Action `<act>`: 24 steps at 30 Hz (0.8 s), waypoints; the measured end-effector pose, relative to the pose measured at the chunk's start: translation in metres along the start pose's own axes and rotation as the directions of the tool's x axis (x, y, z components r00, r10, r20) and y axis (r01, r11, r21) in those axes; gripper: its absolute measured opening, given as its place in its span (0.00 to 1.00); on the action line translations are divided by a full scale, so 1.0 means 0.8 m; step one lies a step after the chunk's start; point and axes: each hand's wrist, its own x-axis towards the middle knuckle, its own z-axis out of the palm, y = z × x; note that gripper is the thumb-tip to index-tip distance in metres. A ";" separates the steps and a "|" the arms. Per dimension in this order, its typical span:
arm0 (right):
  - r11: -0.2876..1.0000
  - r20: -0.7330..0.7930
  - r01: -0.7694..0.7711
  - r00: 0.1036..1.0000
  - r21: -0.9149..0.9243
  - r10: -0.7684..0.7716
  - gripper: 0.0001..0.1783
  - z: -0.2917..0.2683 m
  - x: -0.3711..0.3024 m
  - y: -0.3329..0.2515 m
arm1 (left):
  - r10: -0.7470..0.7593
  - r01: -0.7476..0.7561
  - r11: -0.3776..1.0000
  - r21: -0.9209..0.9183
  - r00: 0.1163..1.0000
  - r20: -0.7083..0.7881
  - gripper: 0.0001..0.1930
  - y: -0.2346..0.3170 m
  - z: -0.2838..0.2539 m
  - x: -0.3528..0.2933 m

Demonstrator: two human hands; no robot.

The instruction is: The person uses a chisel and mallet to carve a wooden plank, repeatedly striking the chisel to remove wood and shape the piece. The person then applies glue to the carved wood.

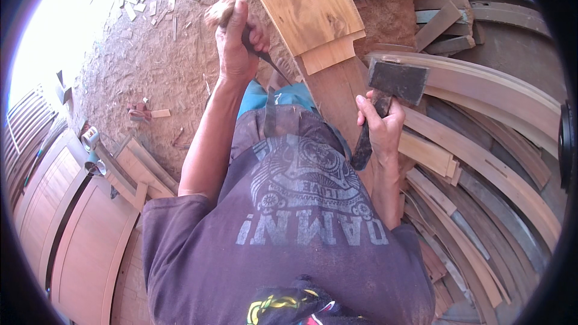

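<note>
My left hand [237, 51] is closed round a chisel [263, 55], whose dark, narrow blade slants down to the right. A blurred, light brown knob, probably the end of its handle, shows above my fingers. A hammer [398, 82] with a dark, blocky head is gripped in my right hand [385, 125], head up and dark handle slanting down to the left. Between my hands, towards the far side, lies a yellowish wooden board [304, 3] with a stepped, tongue-like end [328, 55]. Both tools are held apart from it. The board rests on a browner plank [338, 91].
Long curved-looking timber pieces [481, 84] are stacked along the right. Wood offcuts [144, 0] lie scattered on the sandy ground at far left. Wooden panels [90, 247] stand at the near left, with a metal cup-like object [90, 137] close by.
</note>
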 end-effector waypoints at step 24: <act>0.714 0.323 0.502 0.864 -0.489 -0.386 0.14 0.041 0.089 -0.112 | -0.054 0.044 0.997 -0.059 0.982 -0.182 0.22 -0.035 0.039 0.038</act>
